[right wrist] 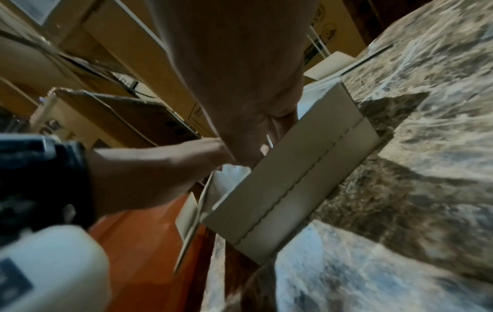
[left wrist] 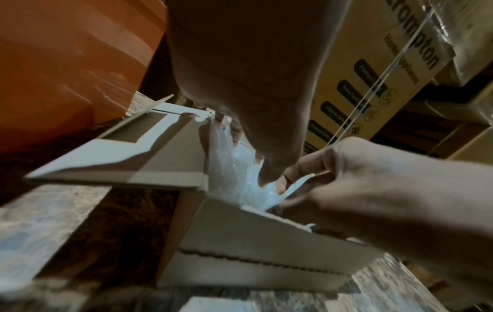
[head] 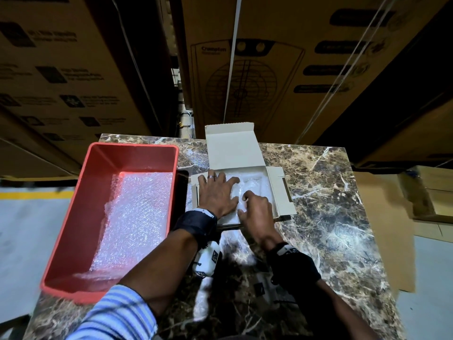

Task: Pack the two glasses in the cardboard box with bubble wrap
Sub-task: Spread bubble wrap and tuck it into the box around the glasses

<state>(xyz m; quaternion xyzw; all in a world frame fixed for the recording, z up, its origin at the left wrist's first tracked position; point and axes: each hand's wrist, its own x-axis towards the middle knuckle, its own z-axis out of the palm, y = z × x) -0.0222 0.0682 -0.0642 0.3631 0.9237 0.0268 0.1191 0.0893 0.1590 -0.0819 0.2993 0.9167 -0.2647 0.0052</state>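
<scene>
From the head view, a small grey-white cardboard box (head: 234,153) sits open on the brown marble-patterned bench (head: 331,204), its lid standing up at the far side and a side flap folded out to the right. Inside lies crumpled clear bubble wrap (head: 255,185). The left hand (head: 217,192) lies flat with fingers spread over the left part of the box, pressing down on the wrap. The right hand (head: 256,212) is just beside it at the near edge, fingers bent down into the wrap. No glass can be made out from here. To the left, touching the bench, stands a red rectangular plastic tub (head: 73,217) with a sheet of bubble wrap in its bottom. Large brown printed cartons (head: 269,69) are stacked behind the bench.

From the left wrist view, the left hand (left wrist: 248,84) reaches down into the box (left wrist: 253,242), and the rim of a clear glass (left wrist: 244,152) shows among the bubble wrap (left wrist: 221,152) under its fingers. The right hand (left wrist: 360,175) pinches a fold of the wrap at the box's near wall.

From the right wrist view, the right hand (right wrist: 240,73) dips into the box (right wrist: 293,179); its fingertips are hidden behind the wall. The left hand (right wrist: 160,164) enters from the left beside it.
</scene>
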